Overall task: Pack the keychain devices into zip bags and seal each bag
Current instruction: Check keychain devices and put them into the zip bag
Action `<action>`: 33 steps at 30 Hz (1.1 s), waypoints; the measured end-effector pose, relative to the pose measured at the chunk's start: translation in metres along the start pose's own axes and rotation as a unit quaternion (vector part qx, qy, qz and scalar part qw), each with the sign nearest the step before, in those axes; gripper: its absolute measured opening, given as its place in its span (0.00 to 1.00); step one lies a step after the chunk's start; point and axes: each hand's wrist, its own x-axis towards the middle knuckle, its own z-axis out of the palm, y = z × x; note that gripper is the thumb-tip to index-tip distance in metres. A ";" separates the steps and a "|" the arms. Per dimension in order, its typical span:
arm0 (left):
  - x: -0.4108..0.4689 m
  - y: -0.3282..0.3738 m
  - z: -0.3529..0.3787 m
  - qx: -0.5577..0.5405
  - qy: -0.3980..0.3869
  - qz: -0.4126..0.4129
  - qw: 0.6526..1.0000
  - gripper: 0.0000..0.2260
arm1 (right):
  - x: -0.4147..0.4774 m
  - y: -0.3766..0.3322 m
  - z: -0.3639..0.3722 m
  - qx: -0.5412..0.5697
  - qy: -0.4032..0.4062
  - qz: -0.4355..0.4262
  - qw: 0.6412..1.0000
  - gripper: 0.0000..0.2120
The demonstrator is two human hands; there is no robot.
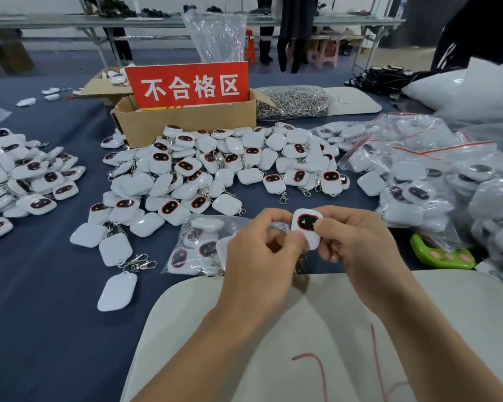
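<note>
One white keychain device (306, 227) with a dark, red-rimmed face is held above the table's near middle. My left hand (259, 253) pinches its lower left side, and my right hand (352, 242) grips its right side with the thumb on the face. Just behind my left hand lies a clear zip bag (198, 245) holding several devices; whether its mouth is sealed I cannot tell. A large heap of loose devices (215, 166) spreads across the middle of the blue cloth.
A cardboard box (183, 123) with a red sign stands behind the heap. Filled zip bags (436, 181) pile up at right, another device heap (21, 181) at left. A white board (331, 338) lies under my arms, a green gadget (439, 253) at right, metal clasps (294, 103) behind.
</note>
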 end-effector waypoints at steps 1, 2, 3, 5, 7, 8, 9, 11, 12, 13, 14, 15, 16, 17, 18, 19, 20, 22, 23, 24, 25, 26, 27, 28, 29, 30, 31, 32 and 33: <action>0.000 0.000 0.000 0.006 0.002 0.003 1.000 0.05 | 0.000 0.000 0.001 -0.013 0.001 -0.005 1.000 0.11; 0.001 0.000 0.000 0.005 0.002 0.001 1.000 0.05 | -0.001 0.000 0.001 -0.024 0.002 -0.008 1.000 0.11; 0.001 0.000 -0.001 -0.003 0.000 -0.002 1.000 0.05 | -0.001 0.000 0.001 -0.032 0.004 -0.011 0.999 0.10; 0.002 -0.001 0.000 -0.021 -0.015 -0.004 1.000 0.05 | 0.000 0.000 -0.001 -0.043 0.014 -0.016 0.999 0.10; 0.002 -0.002 0.001 -0.030 -0.032 -0.007 0.999 0.05 | -0.001 -0.002 -0.001 -0.045 0.024 -0.018 0.999 0.10; 0.001 -0.002 0.001 -0.037 -0.038 -0.010 0.999 0.04 | -0.001 -0.003 -0.001 -0.044 0.026 -0.018 0.999 0.09; 0.001 -0.002 0.002 -0.045 -0.044 -0.013 0.998 0.04 | -0.002 -0.004 -0.001 -0.043 0.026 -0.018 0.999 0.09; 0.000 -0.002 0.002 -0.054 -0.054 -0.017 0.997 0.03 | -0.003 -0.006 0.001 -0.048 0.019 -0.021 0.998 0.07; 0.000 -0.002 0.002 -0.055 -0.058 -0.019 0.997 0.04 | -0.003 -0.007 0.002 -0.049 0.015 -0.024 0.998 0.06; 0.000 -0.002 0.002 -0.058 -0.061 -0.019 0.996 0.04 | -0.003 -0.007 0.002 -0.050 0.015 -0.027 0.998 0.07; 0.000 -0.003 0.002 -0.059 -0.063 -0.019 0.996 0.04 | -0.004 -0.006 0.002 -0.048 0.017 -0.031 0.998 0.09; -0.001 -0.003 0.003 -0.058 -0.063 -0.018 0.996 0.04 | -0.004 -0.006 0.002 -0.044 0.019 -0.032 0.998 0.11; -0.001 -0.003 0.003 -0.057 -0.062 -0.018 0.996 0.04 | -0.004 -0.006 0.002 -0.040 0.022 -0.032 0.998 0.13; -0.001 -0.003 0.004 -0.055 -0.060 -0.019 0.996 0.04 | -0.005 -0.006 0.002 -0.040 0.022 -0.031 0.998 0.13; 0.000 -0.004 0.004 -0.054 -0.057 -0.019 0.997 0.04 | -0.005 -0.006 0.003 -0.045 0.021 -0.032 0.998 0.13; 0.000 -0.004 0.004 -0.052 -0.052 -0.019 0.997 0.05 | -0.005 -0.006 0.004 -0.054 0.020 -0.032 0.998 0.13; 0.000 -0.005 0.003 -0.051 -0.047 -0.020 0.997 0.05 | -0.005 -0.006 0.004 -0.061 0.018 -0.031 0.997 0.13; 0.001 -0.005 0.002 -0.049 -0.038 -0.019 0.998 0.05 | -0.004 -0.005 0.004 -0.071 0.016 -0.023 0.997 0.12; 0.000 -0.005 0.002 -0.049 -0.035 -0.019 0.998 0.05 | -0.003 -0.004 0.003 -0.074 0.015 -0.019 0.997 0.12; 0.000 -0.004 0.002 -0.050 -0.033 -0.018 0.998 0.04 | -0.003 -0.004 0.003 -0.074 0.012 -0.017 0.997 0.11; 0.000 -0.003 0.002 -0.051 -0.030 -0.018 0.998 0.04 | -0.004 -0.003 0.004 -0.068 0.010 -0.016 0.998 0.10; -0.001 -0.002 0.002 -0.051 -0.027 -0.016 0.998 0.04 | -0.005 -0.004 0.005 -0.058 0.006 -0.016 0.998 0.07; -0.001 -0.002 0.002 -0.049 -0.025 -0.011 0.998 0.04 | -0.006 -0.004 0.006 -0.050 0.002 -0.017 0.999 0.05; -0.002 -0.002 0.002 -0.043 -0.025 -0.003 0.999 0.04 | -0.006 -0.004 0.006 -0.051 -0.001 -0.018 0.999 0.06; -0.003 -0.002 0.002 -0.030 -0.024 0.010 0.999 0.04 | -0.006 -0.004 0.006 -0.053 -0.005 -0.017 0.998 0.07; -0.005 -0.002 0.003 -0.014 -0.022 0.026 0.999 0.04 | -0.005 -0.004 0.005 -0.052 -0.006 -0.015 0.999 0.08; -0.007 -0.002 0.004 0.001 -0.018 0.042 0.999 0.04 | -0.005 -0.004 0.004 -0.043 -0.007 -0.013 0.999 0.08; -0.009 -0.001 0.004 0.013 -0.011 0.058 0.998 0.03 | -0.005 -0.004 0.003 -0.032 -0.006 -0.011 0.999 0.08; -0.011 -0.001 0.005 0.020 -0.006 0.068 0.997 0.02 | -0.006 -0.003 0.002 -0.024 -0.003 -0.008 1.000 0.07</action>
